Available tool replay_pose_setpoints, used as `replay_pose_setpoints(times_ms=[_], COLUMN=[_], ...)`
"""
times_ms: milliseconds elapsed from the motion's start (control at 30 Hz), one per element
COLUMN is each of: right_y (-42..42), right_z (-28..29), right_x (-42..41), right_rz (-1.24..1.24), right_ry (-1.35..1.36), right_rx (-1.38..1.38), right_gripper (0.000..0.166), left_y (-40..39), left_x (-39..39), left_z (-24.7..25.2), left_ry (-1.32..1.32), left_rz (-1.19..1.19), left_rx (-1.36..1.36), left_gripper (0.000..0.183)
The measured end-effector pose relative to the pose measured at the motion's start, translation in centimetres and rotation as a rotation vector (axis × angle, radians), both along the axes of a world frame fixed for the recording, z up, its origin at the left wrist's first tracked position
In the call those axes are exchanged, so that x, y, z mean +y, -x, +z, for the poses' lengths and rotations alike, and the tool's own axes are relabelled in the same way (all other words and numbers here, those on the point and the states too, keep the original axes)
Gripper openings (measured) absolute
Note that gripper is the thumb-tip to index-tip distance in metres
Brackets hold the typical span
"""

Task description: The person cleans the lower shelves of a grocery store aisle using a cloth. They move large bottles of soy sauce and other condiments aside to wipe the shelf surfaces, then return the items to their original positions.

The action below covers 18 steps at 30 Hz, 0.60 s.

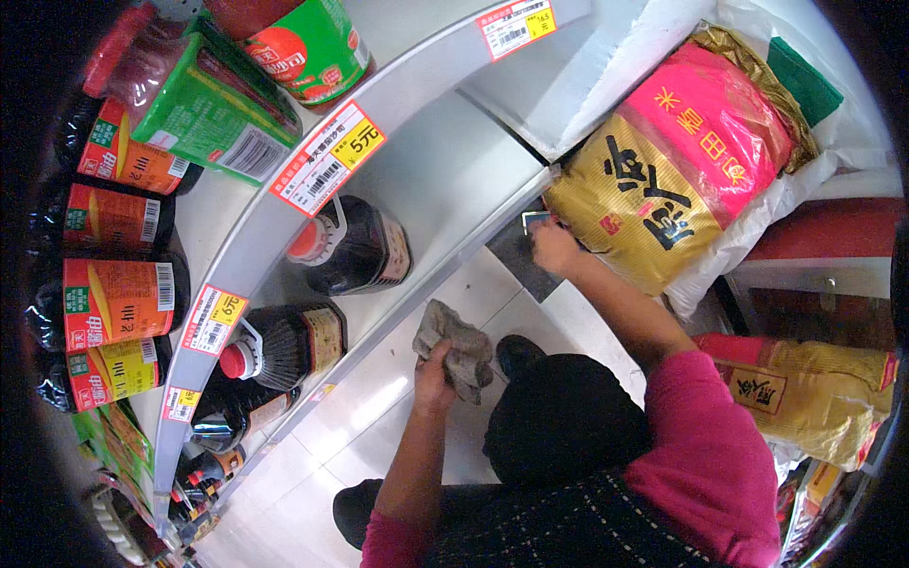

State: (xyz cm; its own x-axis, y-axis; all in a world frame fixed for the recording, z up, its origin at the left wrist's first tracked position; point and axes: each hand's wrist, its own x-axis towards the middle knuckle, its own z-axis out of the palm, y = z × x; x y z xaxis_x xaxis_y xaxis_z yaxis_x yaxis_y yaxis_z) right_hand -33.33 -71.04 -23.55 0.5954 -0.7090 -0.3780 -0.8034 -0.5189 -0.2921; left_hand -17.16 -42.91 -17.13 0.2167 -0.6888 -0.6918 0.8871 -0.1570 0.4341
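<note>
My left hand (434,376) grips a crumpled grey cloth (454,348), held above the pale floor tiles. To the right, my right arm reaches past the shelf edge, and my right hand (555,247) is beside a gold and pink rice sack (660,163). Its fingers are closed around a small flat object (534,221) with a dark blue face and a pale rim. The sack stands close to that hand and hides part of what lies behind it. I cannot tell what the flat object is.
A metal shelf (398,78) with price tags curves along the left. Upon it stand dark sauce bottles (121,298) and green-labelled ketchup bottles (213,113). Large red-capped jugs (355,245) occupy the lower shelf. Another gold sack (809,397) lies at the right.
</note>
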Motion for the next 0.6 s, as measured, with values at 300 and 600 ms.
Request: replay_pose_setpoints(times_ms=[300,600], right_y=[-1.3,-0.3], right_z=[-4.5,5.2], right_x=[-2.4,5.6], right_rz=[0.162,0.061], right_ry=[0.315,-0.602], right_rx=[0.172,-0.637], right_gripper=[0.028,0.023], left_y=[0.5,1.7], left_x=[3.4,0.9], left_z=[-1.1,0.9], left_ry=[-0.155,-0.271], left_rz=[0.061,0.083], left_rx=[-0.017,0.129], left_gripper=[0.043,0.045])
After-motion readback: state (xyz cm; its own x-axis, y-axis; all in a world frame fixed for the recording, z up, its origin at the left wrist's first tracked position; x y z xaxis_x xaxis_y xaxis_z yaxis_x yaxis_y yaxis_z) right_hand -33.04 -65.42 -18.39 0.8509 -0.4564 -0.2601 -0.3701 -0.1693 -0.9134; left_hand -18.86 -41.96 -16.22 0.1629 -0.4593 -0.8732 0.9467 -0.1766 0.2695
